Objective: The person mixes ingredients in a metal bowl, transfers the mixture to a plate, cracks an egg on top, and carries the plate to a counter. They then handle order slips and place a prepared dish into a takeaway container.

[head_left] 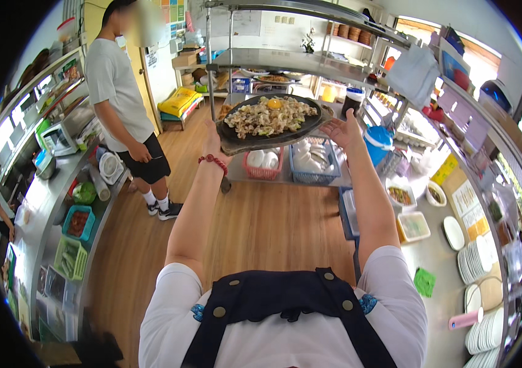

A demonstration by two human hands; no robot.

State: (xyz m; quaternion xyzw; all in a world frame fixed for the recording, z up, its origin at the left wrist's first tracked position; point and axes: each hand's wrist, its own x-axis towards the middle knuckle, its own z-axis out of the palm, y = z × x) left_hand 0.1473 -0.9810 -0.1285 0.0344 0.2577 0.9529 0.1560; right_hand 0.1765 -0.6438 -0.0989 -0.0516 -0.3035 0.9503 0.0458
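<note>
Out in front of me, at arm's length, a black sizzling plate rests on a wooden base. Chopped, browned food is heaped on it, with an egg yolk on top. My left hand, a red beaded bracelet at its wrist, grips the base's left end; its fingers are partly hidden. At the other end, my right hand supports the base with its fingers at the edge. A dark-filled jar stands just beyond my right hand.
Ahead is a steel shelf unit, with a red basket and a blue basket of white dishes low down. Another person stands at left. Counters line both sides; the right one holds stacked white plates and food containers.
</note>
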